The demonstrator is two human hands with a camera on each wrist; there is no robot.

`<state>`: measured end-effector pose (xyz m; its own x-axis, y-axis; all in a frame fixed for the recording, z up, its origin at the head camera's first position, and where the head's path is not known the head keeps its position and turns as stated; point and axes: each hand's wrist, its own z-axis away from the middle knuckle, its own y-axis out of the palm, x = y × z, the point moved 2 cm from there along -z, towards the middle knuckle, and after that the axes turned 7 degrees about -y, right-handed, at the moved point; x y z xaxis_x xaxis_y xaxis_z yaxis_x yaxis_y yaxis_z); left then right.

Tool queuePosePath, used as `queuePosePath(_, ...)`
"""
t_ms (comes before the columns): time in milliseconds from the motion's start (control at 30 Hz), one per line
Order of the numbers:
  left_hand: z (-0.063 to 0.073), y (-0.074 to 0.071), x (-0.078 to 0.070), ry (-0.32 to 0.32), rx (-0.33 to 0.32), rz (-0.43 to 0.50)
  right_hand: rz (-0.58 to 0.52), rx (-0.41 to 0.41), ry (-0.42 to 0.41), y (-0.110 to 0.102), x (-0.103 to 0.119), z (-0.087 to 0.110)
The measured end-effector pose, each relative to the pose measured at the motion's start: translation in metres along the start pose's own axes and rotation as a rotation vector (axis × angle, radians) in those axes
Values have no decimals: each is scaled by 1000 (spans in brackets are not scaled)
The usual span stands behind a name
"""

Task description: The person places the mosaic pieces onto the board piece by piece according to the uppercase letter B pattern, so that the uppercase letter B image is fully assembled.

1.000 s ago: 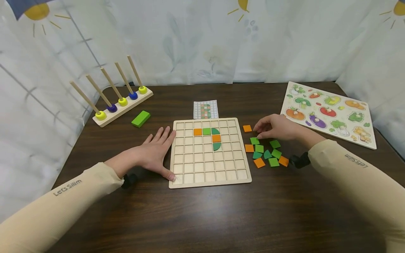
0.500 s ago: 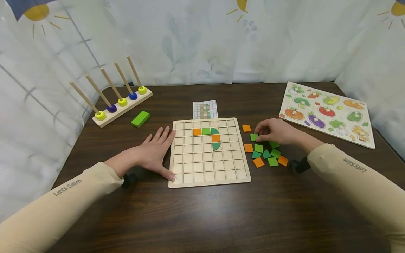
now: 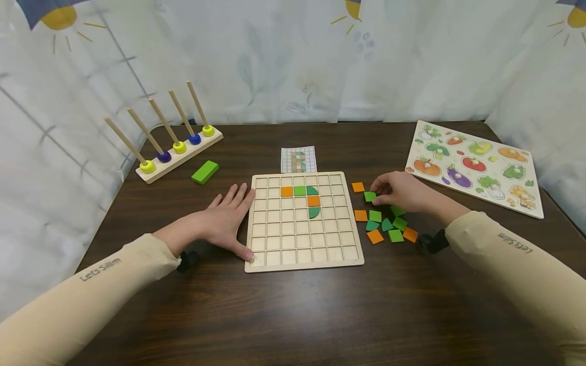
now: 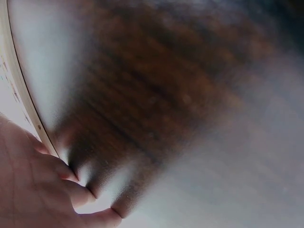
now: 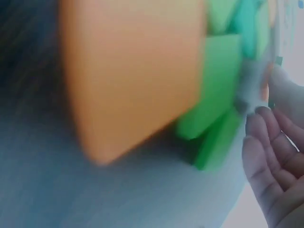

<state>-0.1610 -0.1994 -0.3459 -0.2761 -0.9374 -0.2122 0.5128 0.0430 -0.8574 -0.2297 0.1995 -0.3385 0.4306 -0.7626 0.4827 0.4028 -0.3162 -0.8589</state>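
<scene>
With fingers spread, my left hand (image 3: 226, 221) rests along the left edge of a wooden grid board (image 3: 293, 244), thumb on its lower left corner. In the left wrist view, the fingertips of that hand (image 4: 38, 185) are at the board's rim (image 4: 23, 80). Right of the board, my right hand (image 3: 403, 190) pinches a green square tile (image 3: 370, 196) between thumb and fingers. On the grid lie an orange tile (image 3: 286, 191), a green tile (image 3: 299, 190), a dark green quarter-round tile (image 3: 312, 190), another orange tile (image 3: 313, 201) and a second quarter-round tile (image 3: 314, 213).
Several loose orange, green and quarter-round tiles, including an orange one (image 3: 375, 237), lie below my right hand. A printed pattern card (image 3: 298, 159) sits behind the board. A peg stand (image 3: 180, 156) and green block (image 3: 205, 172) are at left, a vegetable puzzle (image 3: 476, 168) at right.
My right hand has come down to the green square tile and taken it between thumb and fingers; the tile has shifted slightly up and away. The left hand stays in place.
</scene>
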Motion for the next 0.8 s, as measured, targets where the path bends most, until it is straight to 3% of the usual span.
queuePosePath(267,0,0,1,-4,-1,-7,-104,-88,-60,12,35,-11)
queuePosePath(567,0,1,0,-2,5,4,-194,-21,-144,42,91,-37)
queuePosePath(800,0,1,0,15,-7,-2,-146,42,-167,52,113,-49)
